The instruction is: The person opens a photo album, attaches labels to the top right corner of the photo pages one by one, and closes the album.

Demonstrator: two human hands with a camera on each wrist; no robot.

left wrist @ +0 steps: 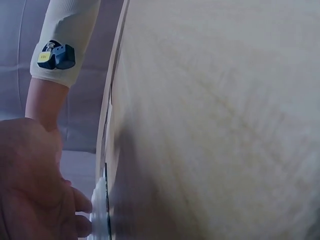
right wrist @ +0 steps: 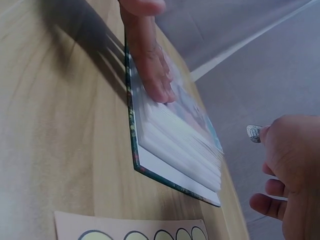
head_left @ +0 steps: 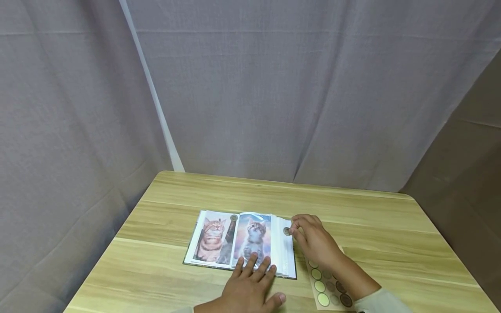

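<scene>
A photo album [head_left: 294,270] lies open on the table, with an orange kitten picture [head_left: 211,243] on the left page and a grey kitten picture [head_left: 255,237] on the right. My left hand [head_left: 248,289] rests on the right page's lower edge, fingers spread. Thumb and fingertips of my right hand [head_left: 317,241] pinch a small round sticker [right wrist: 254,133], held above the table beside the album's right edge. Another round sticker [head_left: 234,217] is at the left picture's upper right corner. The album's thick stack of clear sleeves [right wrist: 175,140] shows in the right wrist view.
A sheet of round stickers [head_left: 319,286] lies right of the album, partly hidden under my right forearm. The wood-grain table [head_left: 156,261] runs back to grey curtains [head_left: 242,108]. In the left wrist view a strapped device [left wrist: 62,57] sits on a pale sleeve.
</scene>
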